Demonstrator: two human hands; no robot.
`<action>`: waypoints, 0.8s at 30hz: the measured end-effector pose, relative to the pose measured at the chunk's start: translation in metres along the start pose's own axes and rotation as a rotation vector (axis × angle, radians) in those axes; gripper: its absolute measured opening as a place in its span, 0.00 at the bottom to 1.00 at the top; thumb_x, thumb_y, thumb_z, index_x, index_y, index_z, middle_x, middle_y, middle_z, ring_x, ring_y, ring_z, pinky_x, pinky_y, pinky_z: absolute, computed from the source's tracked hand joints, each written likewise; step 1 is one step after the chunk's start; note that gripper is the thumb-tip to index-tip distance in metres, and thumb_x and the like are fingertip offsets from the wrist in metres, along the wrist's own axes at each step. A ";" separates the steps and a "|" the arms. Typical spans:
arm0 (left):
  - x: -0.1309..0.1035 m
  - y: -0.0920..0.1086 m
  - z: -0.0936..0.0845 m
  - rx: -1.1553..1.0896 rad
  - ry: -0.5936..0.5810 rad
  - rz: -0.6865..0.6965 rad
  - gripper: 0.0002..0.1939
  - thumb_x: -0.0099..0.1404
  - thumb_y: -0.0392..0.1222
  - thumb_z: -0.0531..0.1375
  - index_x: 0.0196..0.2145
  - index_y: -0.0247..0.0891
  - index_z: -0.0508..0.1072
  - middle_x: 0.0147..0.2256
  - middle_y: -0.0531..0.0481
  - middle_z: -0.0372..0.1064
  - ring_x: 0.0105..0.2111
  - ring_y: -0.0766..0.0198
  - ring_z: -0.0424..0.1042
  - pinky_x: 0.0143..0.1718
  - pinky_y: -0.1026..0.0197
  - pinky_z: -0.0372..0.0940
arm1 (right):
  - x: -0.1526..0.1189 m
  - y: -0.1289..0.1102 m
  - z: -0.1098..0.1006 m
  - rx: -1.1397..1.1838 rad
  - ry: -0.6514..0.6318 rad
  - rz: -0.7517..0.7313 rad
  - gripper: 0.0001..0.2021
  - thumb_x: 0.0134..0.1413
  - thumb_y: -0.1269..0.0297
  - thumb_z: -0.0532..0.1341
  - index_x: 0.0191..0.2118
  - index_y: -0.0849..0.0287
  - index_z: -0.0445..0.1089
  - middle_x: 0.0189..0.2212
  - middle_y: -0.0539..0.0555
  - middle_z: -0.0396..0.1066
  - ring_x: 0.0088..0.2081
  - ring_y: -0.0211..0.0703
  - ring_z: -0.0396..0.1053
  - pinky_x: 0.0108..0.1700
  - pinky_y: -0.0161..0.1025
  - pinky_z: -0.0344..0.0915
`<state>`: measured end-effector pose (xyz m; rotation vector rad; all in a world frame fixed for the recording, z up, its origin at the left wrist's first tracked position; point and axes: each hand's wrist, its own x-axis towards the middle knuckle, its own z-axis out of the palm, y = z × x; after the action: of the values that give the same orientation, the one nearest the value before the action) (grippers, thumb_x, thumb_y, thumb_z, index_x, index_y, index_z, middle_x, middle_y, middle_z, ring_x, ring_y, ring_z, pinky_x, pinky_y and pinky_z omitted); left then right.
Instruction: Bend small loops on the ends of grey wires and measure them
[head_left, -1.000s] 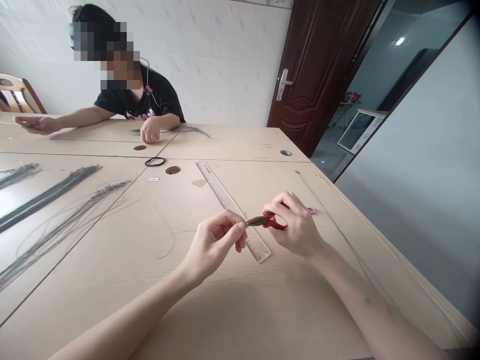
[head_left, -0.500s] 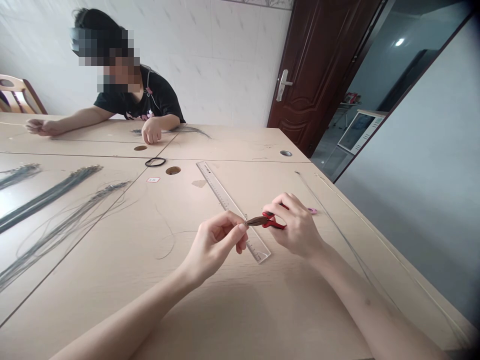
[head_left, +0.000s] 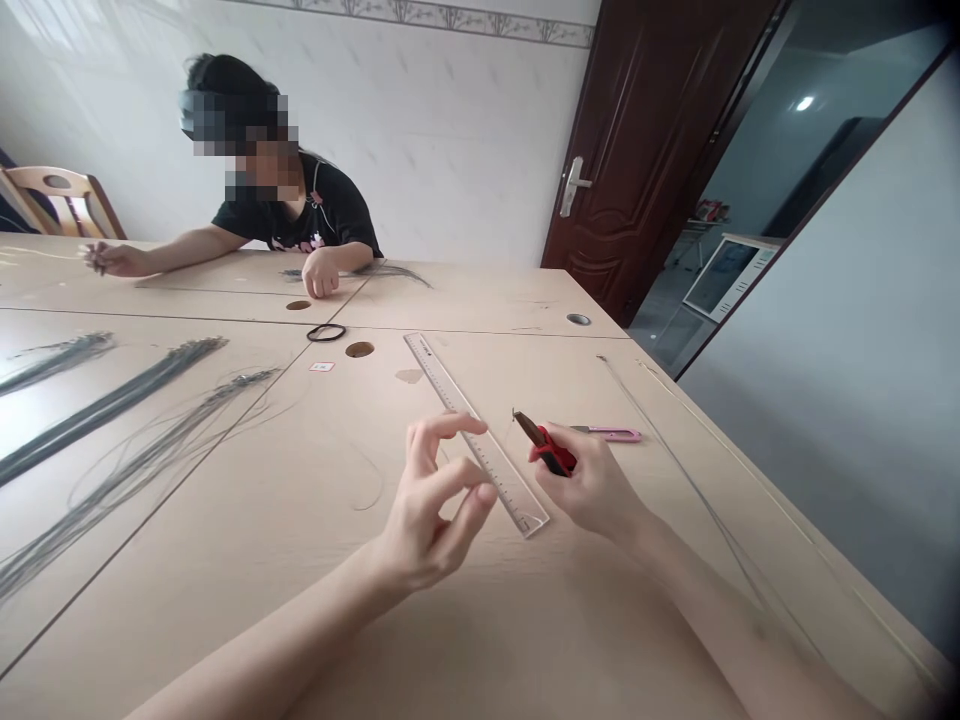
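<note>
My right hand (head_left: 596, 480) is wrapped round red-handled pliers (head_left: 546, 445), whose dark jaws point up and to the left. At the jaw tips sits a tiny metal piece (head_left: 514, 414), too small to name. My left hand (head_left: 431, 500) hovers beside the ruler with its fingers curved and apart, and nothing visible in it. Between and beneath the hands a clear ruler (head_left: 450, 390) lies slanted on the table (head_left: 300, 560). A pink-handled cutting tool (head_left: 619, 435) rests just behind my right hand, partly hidden by it.
Bundles of thin grey line (head_left: 135, 400) lie at the left. More thin strands (head_left: 675, 455) run along the right edge. A black ring (head_left: 326, 332), a small label (head_left: 322, 366) and a tape roll (head_left: 578, 319) lie farther back. Across the table sits another person (head_left: 337, 205).
My left hand has come away from the pliers' tip and its fingers have spread. The pliers have turned upward in my right hand, with the tiny metal piece at their jaws.
</note>
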<state>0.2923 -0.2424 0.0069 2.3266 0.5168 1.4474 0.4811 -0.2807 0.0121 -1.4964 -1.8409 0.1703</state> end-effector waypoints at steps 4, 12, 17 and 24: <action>-0.003 0.001 -0.005 0.053 -0.172 0.329 0.08 0.60 0.34 0.52 0.25 0.41 0.66 0.37 0.46 0.73 0.45 0.52 0.69 0.53 0.44 0.48 | -0.002 -0.005 0.003 0.039 -0.074 0.054 0.05 0.47 0.71 0.55 0.24 0.57 0.58 0.17 0.43 0.54 0.20 0.33 0.53 0.22 0.31 0.52; -0.003 0.009 0.000 -0.279 -0.063 0.217 0.10 0.63 0.31 0.48 0.31 0.41 0.66 0.18 0.53 0.64 0.15 0.66 0.56 0.30 0.54 0.59 | -0.003 -0.010 0.008 0.010 -0.126 0.103 0.06 0.42 0.70 0.56 0.21 0.56 0.57 0.17 0.43 0.52 0.20 0.34 0.49 0.23 0.33 0.47; -0.005 0.012 0.004 -0.264 -0.043 0.171 0.14 0.61 0.27 0.46 0.29 0.41 0.66 0.17 0.54 0.64 0.14 0.67 0.55 0.28 0.56 0.58 | -0.005 -0.012 0.014 -0.003 -0.125 0.175 0.09 0.41 0.71 0.56 0.20 0.56 0.53 0.16 0.43 0.50 0.19 0.34 0.48 0.22 0.33 0.45; 0.002 0.008 0.003 -0.113 -0.173 0.310 0.10 0.60 0.27 0.49 0.28 0.39 0.64 0.19 0.52 0.63 0.19 0.65 0.59 0.32 0.56 0.62 | -0.001 -0.008 0.011 0.033 -0.078 0.281 0.06 0.47 0.66 0.54 0.22 0.56 0.60 0.16 0.44 0.55 0.19 0.35 0.53 0.22 0.33 0.49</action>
<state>0.2962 -0.2486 0.0108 2.4892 0.0258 1.3427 0.4680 -0.2803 0.0079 -1.7423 -1.6706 0.3963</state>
